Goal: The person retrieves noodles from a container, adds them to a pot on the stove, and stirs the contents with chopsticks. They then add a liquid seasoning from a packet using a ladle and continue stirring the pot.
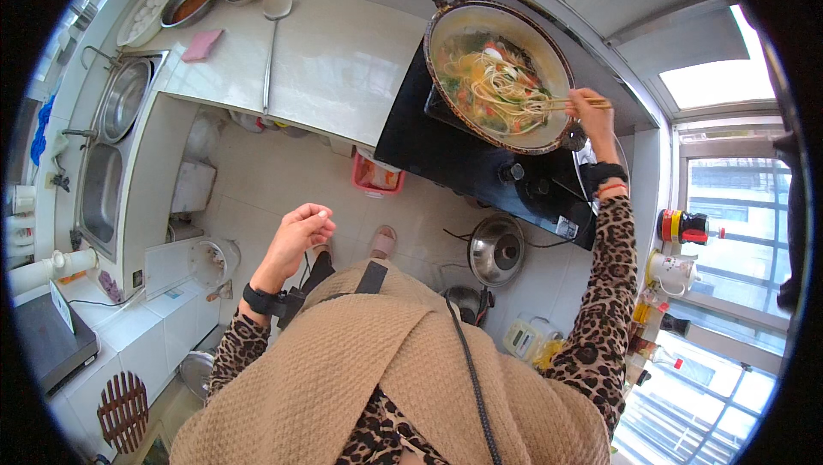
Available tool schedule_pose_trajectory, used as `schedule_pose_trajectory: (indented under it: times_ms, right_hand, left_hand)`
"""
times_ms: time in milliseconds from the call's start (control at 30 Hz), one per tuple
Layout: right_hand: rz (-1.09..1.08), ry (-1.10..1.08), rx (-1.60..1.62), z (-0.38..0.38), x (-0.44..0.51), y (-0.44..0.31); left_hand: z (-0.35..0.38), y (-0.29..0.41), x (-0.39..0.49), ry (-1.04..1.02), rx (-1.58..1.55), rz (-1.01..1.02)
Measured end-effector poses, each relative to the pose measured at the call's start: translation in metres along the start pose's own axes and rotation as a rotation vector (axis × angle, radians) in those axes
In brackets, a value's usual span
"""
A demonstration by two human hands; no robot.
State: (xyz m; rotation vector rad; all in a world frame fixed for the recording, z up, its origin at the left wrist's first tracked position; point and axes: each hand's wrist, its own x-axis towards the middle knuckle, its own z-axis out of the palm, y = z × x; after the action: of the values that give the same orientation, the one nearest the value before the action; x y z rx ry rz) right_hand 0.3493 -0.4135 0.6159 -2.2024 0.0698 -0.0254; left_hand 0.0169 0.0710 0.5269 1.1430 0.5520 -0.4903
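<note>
Chopsticks (558,104) are gripped in my right hand (590,114) at the right rim of a large two-handled wok (443,73). Their tips reach into noodles (501,82), which lie in broth with greens and red pieces that look like tomato. Something white, perhaps egg, sits among the noodles. The wok stands on a black glass gas stove (443,150). My left hand (298,233) hangs over the floor in front of my body, away from the counter. Its fingers are curled together, and I see nothing held in them.
A long-handled ladle or turner (270,60) lies on the pale counter (341,47), near a pink cloth (202,45). Bowls, one of eggs (148,12), stand at the far left beside the sink (103,188). A metal lid (496,249) is below the stove; bottles (685,227) line the right windowsill.
</note>
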Motion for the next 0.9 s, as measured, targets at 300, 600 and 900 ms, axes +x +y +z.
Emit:
schedule_pose_trajectory:
  times_ms: [300,600,900]
  right_hand:
    - [-0.138,-0.364,0.281,0.082,-0.017,-0.045]
    - [-0.187,-0.392,0.063,0.094,0.011,-0.045]
    - [0.007,-0.214,0.135,0.007,-0.018,0.007]
  left_hand:
    - [-0.003,-0.004,-0.005,0.029,-0.030,0.019]
    - [0.001,-0.003,0.002,0.015,-0.046,0.015]
    - [-0.004,-0.004,0.004,0.014,-0.028,0.013]
